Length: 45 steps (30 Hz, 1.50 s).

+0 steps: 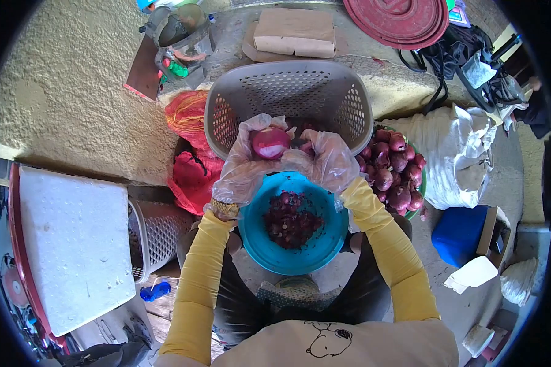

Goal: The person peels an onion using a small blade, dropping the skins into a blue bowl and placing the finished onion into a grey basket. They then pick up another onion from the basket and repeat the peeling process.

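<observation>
My left hand (242, 165), in a clear plastic glove, is closed around a red onion (270, 142) with a smooth, shiny purple surface and a pale patch. Just beside it, my right hand (327, 160) is gloved the same way, its fingers curled in; whatever they hold is hidden. Both hands are over the near rim of a grey perforated basket (288, 92). Below them, a turquoise basin (294, 263) between my knees contains a heap of dark onion peelings (291, 223). To the right, whole red onions (398, 162) fill a green container (423, 183).
Red mesh sacks (193, 168) lie left of the basket. A white foam lid (73, 244) and another perforated basket (159, 235) stand further left. At right are a white sack (456, 153) and a blue container (459, 235). A cardboard box (295, 32) rests on the ledge behind.
</observation>
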Each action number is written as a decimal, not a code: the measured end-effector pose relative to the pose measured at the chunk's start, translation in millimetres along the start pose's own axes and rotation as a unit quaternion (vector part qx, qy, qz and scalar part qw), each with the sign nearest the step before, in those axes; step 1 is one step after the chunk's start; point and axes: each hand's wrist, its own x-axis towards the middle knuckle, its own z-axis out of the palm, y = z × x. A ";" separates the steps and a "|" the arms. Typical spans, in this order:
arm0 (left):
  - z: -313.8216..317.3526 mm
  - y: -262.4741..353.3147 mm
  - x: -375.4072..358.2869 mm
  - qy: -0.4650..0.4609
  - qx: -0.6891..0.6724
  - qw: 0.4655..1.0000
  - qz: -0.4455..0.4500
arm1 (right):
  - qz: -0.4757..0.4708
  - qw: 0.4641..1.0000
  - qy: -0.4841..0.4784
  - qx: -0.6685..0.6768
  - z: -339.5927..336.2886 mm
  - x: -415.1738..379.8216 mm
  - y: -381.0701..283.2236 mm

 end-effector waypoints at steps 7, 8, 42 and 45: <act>-7.2 -1.7 -0.2 -0.036 0.108 0.993 0.017 | 0.015 1.000 0.004 -0.007 1.7 0.2 0.5; -7.9 -2.3 0.3 -0.038 0.116 0.992 0.021 | 0.015 1.000 0.004 -0.008 1.8 1.0 1.7; -13.1 -3.9 4.5 -0.043 0.171 0.982 0.063 | 0.016 0.975 -0.211 0.062 -1.8 3.0 7.4; -8.1 2.9 3.0 -0.015 0.193 0.979 0.061 | -0.061 0.979 -0.195 -0.017 -6.4 2.2 2.7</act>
